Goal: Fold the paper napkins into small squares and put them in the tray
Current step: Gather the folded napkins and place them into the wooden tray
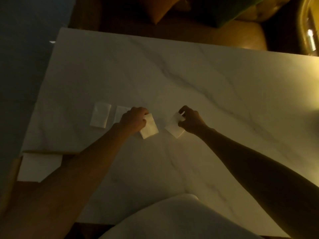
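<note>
The worktop [189,80] under your arms is a pale, smooth rectangular slab crossed by grey marble veins. Close to your body, below both grips, curves a rounded white chair back [172,219]. Far down and left of your left grip [133,119], off the worktop's corner, a flat white paper sheet [39,167] lies on something wood-coloured; you cannot tell whether that is the tray. Your left grip is curled, pinching the far end of the left-held napkin [149,128], a soft white folded oblong whose long axis runs away from you, far end leaning left. Your right grip [190,120] pinches the far corner of the right-held napkin [174,126], turned cornerwise like a diamond. Just left of your left grip lie the half-hidden napkin [120,113] and, beside it, the outer napkin [100,117], both upright rectangles.
</note>
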